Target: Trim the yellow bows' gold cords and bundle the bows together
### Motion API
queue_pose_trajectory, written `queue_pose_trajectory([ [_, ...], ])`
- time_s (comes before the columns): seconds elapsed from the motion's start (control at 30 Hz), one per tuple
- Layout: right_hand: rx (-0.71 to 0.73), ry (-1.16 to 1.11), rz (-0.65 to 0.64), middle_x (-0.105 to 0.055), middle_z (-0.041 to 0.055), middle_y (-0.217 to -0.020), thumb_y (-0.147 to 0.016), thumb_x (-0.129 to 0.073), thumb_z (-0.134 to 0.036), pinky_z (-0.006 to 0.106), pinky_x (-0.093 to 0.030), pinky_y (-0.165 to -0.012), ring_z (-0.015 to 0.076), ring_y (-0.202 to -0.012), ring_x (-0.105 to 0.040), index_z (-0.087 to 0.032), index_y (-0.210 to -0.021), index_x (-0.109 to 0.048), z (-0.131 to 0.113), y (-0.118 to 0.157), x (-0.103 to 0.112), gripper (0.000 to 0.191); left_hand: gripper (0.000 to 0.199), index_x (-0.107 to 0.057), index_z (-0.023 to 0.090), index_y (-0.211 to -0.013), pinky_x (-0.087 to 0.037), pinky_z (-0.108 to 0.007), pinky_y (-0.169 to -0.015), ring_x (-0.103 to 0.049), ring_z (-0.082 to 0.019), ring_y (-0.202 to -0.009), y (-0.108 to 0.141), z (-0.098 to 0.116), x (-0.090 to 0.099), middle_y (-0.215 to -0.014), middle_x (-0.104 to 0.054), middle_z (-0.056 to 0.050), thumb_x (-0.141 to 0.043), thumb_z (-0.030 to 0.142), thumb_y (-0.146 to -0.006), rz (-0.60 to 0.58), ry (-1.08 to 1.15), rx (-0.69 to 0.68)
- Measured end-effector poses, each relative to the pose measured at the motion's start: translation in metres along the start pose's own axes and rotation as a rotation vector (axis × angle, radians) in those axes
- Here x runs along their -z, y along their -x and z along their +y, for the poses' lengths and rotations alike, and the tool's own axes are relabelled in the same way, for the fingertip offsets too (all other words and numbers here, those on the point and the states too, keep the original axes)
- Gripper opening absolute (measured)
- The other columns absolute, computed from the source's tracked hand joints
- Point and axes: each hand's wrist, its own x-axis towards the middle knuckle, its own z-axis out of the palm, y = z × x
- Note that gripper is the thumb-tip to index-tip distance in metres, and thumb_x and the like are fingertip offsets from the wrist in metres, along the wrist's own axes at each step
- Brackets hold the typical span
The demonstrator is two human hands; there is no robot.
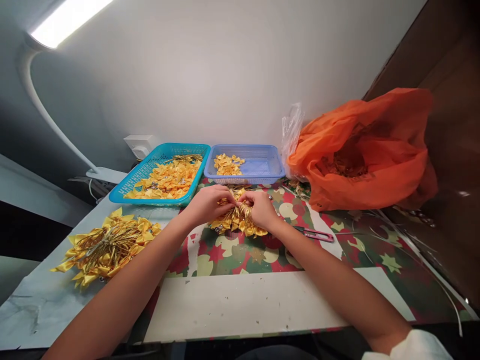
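We find both hands meeting at mid-surface over a bundle of yellow ribbon bows (236, 222). The left hand (206, 204) has its grip closed on the bows, steadying them; the right hand (260, 209) pinches them with gold cord loops wound round its fingers. A finished bundle (107, 246) lies near left, trays (161, 177) beyond, scissors (315, 233) right.

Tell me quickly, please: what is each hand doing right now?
Left hand: closed on the bundle of yellow bows.
Right hand: closed on the same bundle, gold loops around its fingers.
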Motion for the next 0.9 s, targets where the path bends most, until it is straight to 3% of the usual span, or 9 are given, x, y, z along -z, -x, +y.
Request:
queue_pose_trajectory([
  [0.17,-0.014,-0.036,-0.021,-0.046,-0.0049,-0.053,-0.075,-0.061,-0.026,0.022,-0.028,-0.051,0.0089,-0.052,-0.036,-0.014,-0.069,-0.066,0.001,-0.002,0.0,0.014,0.011,-0.06,0.02,-0.072,-0.044,-0.029,-0.071,-0.056,-0.018,-0.075,0.002,-0.008,-0.008,-0.078,-0.063,-0.003,-0.057,0.022,-0.082,0.026,0.012,-0.037],
  [0.47,-0.024,-0.04,-0.015,-0.043,-0.0057,-0.053,-0.077,-0.058,-0.027,0.021,-0.028,-0.05,0.009,-0.051,-0.036,-0.014,-0.073,-0.065,0.0,-0.003,0.002,0.016,0.009,-0.05,0.02,-0.075,-0.038,-0.022,-0.052,-0.045,-0.011,-0.057,0.011,-0.014,-0.014,-0.068,-0.051,0.003,-0.05,0.019,-0.084,0.129,0.15,0.039],
  [0.63,0.037,0.016,-0.023,-0.051,-0.0038,-0.059,-0.082,-0.059,-0.027,0.022,-0.032,-0.055,0.01,-0.055,-0.04,-0.013,-0.089,-0.071,-0.006,-0.003,0.0,0.02,0.01,-0.052,0.019,-0.076,-0.039,-0.024,-0.056,-0.049,-0.013,-0.064,0.011,-0.012,-0.017,-0.073,-0.055,0.001,-0.052,0.022,-0.085,0.153,0.159,0.04],
  [0.9,0.103,0.185,-0.03,-0.062,0.001,-0.066,-0.082,-0.057,-0.017,0.024,-0.031,-0.06,0.0131,-0.06,-0.046,-0.016,-0.082,-0.071,-0.006,-0.005,-0.002,0.014,0.013,-0.051,0.02,-0.074,-0.04,-0.028,-0.065,-0.051,-0.016,-0.072,0.012,-0.01,-0.015,-0.074,-0.056,0.0,-0.051,0.022,-0.087,0.149,0.108,0.027],
])
